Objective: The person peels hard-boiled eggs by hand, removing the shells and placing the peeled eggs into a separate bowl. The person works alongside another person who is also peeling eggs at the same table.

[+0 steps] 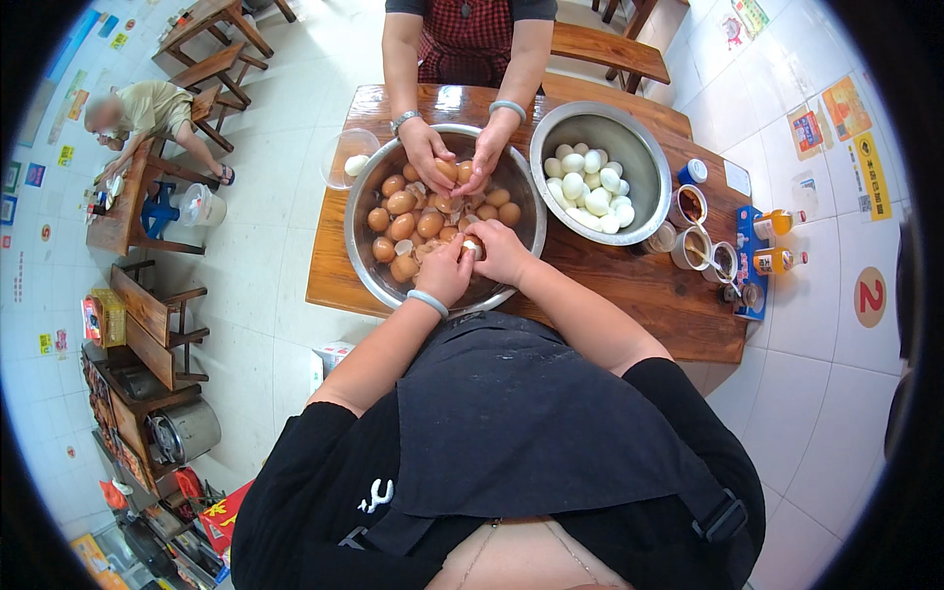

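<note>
Between my left hand (445, 267) and my right hand (498, 251) is a partly peeled egg (472, 248), white showing where the brown shell is off. Both hands grip it over the near side of a large steel bowl (359, 243). Brown eggs (402, 226) and bits of broken shell (403, 248) fill this bowl. Across from me, a co-worker's hands (453, 164) hold brown eggs above the same bowl. To the right, a second steel bowl (649, 158) contains many peeled white eggs (590, 184).
Both bowls stand on a wooden table (590, 280). A clear plastic bowl (335, 158) holds one white egg (356, 164) at its left edge. Condiment tubs (691, 248), a blue-lidded jar (692, 172) and orange drink bottles (774, 260) line the right side. Another person (151, 110) sits far left.
</note>
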Demonstrator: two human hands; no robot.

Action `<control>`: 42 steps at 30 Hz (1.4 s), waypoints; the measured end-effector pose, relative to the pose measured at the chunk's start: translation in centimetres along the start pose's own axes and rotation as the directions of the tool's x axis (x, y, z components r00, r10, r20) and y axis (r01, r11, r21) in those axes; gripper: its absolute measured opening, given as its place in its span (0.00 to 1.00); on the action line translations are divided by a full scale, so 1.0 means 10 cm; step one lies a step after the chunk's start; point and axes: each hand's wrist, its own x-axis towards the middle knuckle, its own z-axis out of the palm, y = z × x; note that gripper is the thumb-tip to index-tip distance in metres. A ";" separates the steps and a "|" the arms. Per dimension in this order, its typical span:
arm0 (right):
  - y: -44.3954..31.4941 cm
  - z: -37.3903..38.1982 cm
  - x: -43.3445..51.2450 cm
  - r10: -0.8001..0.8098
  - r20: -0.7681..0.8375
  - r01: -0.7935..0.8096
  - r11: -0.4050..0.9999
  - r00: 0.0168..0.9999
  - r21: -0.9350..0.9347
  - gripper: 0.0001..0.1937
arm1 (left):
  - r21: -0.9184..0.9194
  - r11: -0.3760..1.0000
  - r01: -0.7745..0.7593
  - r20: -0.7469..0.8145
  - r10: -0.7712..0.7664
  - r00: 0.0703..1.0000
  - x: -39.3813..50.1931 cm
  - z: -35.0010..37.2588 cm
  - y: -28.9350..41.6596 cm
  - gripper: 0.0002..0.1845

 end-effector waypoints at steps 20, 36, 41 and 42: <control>-0.08 -0.12 0.08 0.236 0.209 -0.255 0.964 0.949 0.071 0.29 | -0.862 0.470 0.189 -0.098 -0.520 0.848 0.17 -0.37 -0.06 0.13; -0.11 -0.02 -0.01 0.206 0.310 -0.149 0.969 0.928 -0.197 0.23 | -0.124 0.980 0.158 0.227 -0.127 0.966 0.09 -0.03 -0.24 0.14; -0.03 -0.01 -0.04 -0.116 0.032 0.115 0.992 0.993 0.045 0.23 | -0.719 0.463 0.519 0.425 -0.297 0.855 0.18 0.17 -0.27 0.13; -0.02 -0.01 -0.04 -0.080 0.031 0.078 0.996 0.996 0.048 0.22 | -0.739 0.469 0.484 0.388 -0.292 0.874 0.17 0.18 -0.27 0.13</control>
